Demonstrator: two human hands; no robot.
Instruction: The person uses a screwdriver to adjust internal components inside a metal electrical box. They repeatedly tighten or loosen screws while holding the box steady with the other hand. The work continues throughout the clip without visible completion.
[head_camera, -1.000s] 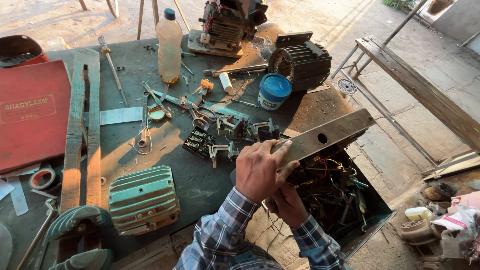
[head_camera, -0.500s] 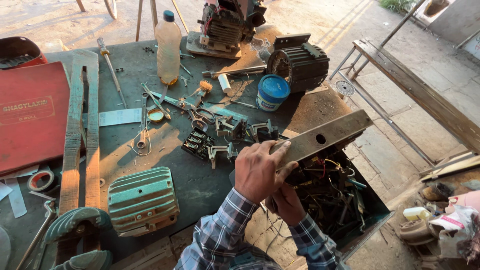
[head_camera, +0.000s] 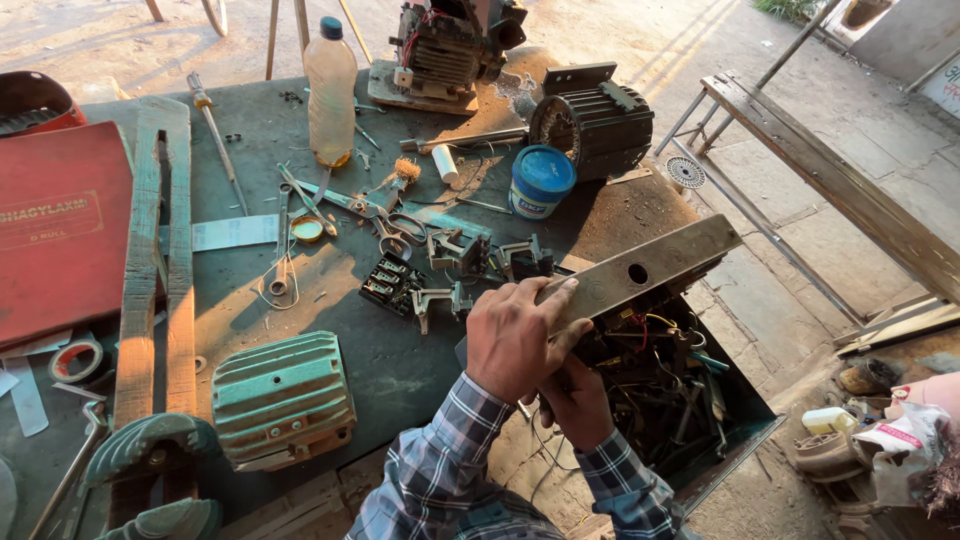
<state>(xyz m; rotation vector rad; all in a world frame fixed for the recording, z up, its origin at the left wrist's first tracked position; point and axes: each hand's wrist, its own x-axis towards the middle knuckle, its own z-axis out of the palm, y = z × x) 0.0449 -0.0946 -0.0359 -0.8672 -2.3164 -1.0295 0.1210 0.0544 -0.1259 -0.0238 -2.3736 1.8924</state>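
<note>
My left hand (head_camera: 512, 340) grips the near end of a flat grey bar (head_camera: 650, 268) with a round hole in it. The bar slants up to the right over an open crate of wires and parts (head_camera: 665, 385). My right hand (head_camera: 578, 408) sits just below and behind the left, with its fingers curled under the bar's end. What it holds is hidden. Small black and grey electrical parts (head_camera: 440, 275) lie on the bench just beyond my left hand.
On the dark bench (head_camera: 400, 365) are a green ribbed motor cover (head_camera: 282, 398), a blue tin (head_camera: 541, 180), a black motor (head_camera: 593, 120), a plastic bottle (head_camera: 330, 90), scissors and hand tools, a wooden frame (head_camera: 155, 260) and a red case (head_camera: 60, 225). A metal stand (head_camera: 830, 180) is at right.
Both hands and the bar stay almost where they were; only the view shifts slightly.
</note>
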